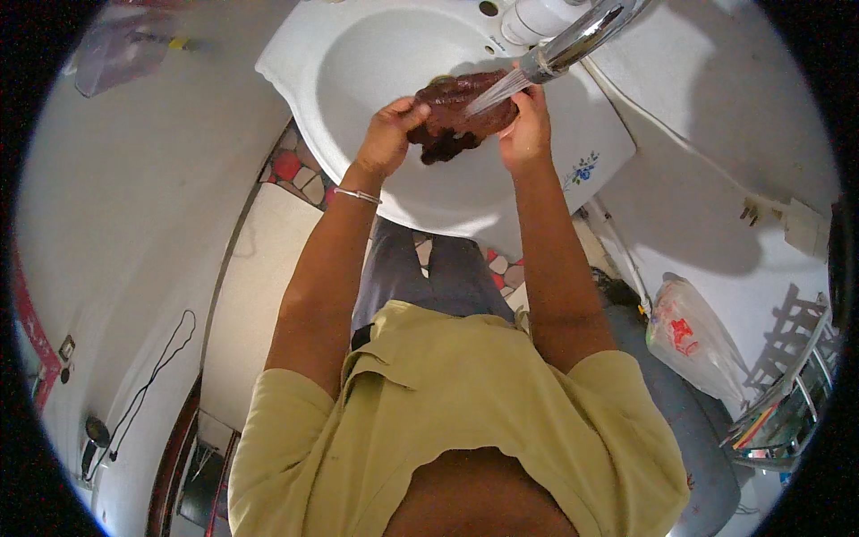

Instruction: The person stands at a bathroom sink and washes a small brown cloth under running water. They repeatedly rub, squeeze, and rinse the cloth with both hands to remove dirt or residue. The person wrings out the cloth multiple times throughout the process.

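Observation:
Between my hands, over a white ceramic washbasin [429, 194], is a wet reddish-brown item [463, 107], perhaps bunched cloth or hair; its exact kind is unclear. A darker, ragged part hangs at its lower left. My left hand [392, 134] pinches the left end, thumb on top, with a bangle on the wrist. My right hand [527, 131] holds the right end, some of its fingers hidden behind it. Water sprays onto the item from a chrome faucet [577, 40] at the upper right.
A white cylindrical container [537, 20] stands behind the faucet. A pipe runs along the wall at right. Lower right are a tied plastic bag [691, 335], a grey padded seat [678, 429] and a metal rack [792, 403]. A looped black cord [151, 382] lies at left.

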A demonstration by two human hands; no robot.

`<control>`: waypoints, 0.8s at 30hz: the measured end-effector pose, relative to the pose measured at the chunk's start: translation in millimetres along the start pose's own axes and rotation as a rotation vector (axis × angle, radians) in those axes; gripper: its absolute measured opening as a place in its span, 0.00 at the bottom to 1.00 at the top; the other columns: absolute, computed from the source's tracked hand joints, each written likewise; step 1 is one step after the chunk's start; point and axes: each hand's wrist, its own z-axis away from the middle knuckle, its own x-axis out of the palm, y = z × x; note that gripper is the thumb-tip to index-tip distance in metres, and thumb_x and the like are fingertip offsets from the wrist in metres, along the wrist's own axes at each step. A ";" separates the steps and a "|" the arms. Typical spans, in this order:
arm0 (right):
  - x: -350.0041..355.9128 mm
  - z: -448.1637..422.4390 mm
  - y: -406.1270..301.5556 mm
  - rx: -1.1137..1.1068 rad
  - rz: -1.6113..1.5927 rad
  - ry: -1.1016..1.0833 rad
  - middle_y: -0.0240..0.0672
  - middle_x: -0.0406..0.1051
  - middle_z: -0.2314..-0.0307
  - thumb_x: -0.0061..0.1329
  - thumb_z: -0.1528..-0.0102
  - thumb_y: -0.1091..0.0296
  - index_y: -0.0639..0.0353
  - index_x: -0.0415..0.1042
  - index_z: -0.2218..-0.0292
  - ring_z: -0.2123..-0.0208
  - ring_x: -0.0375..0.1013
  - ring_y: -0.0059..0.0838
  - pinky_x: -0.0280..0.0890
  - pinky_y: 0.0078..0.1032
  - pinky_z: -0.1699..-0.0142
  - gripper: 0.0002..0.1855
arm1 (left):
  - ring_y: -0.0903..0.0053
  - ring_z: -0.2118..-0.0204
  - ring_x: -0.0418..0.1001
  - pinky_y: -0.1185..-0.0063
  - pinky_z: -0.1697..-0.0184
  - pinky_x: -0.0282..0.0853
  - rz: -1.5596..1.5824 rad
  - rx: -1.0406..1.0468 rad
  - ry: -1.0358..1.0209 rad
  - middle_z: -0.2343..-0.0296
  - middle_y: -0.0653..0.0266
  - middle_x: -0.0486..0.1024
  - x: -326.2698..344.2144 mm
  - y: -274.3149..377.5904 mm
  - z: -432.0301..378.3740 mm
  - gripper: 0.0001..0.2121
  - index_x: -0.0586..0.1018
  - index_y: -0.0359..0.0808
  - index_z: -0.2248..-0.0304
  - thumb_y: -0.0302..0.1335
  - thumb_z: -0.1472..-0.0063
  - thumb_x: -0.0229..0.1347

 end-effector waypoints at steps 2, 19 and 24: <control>-1.2 3.4 6.7 -0.092 0.188 0.042 0.33 0.66 0.63 0.45 0.45 0.67 0.58 0.63 0.56 0.60 0.67 0.26 0.64 0.28 0.54 0.15 | 0.77 0.65 0.71 0.78 0.59 0.66 0.323 0.025 -0.003 0.67 0.62 0.74 24.5 9.2 -2.1 0.15 0.73 0.32 0.60 0.35 0.40 0.51; 21.8 -24.5 58.5 -0.213 0.871 0.052 0.47 0.72 0.78 0.44 0.46 0.53 0.63 0.71 0.75 0.74 0.72 0.47 0.63 0.36 0.67 0.20 | 0.70 0.70 0.73 0.74 0.67 0.67 -0.220 0.046 0.512 0.72 0.58 0.75 75.6 -16.7 -41.6 0.16 0.73 0.30 0.64 0.37 0.39 0.45; 18.1 -32.6 69.7 -0.207 0.843 0.075 0.48 0.71 0.78 0.45 0.47 0.52 0.63 0.71 0.75 0.73 0.72 0.44 0.63 0.36 0.66 0.20 | 0.65 0.71 0.73 0.73 0.67 0.69 -0.294 0.065 0.479 0.74 0.56 0.75 55.1 -29.3 -55.9 0.16 0.73 0.31 0.65 0.37 0.41 0.46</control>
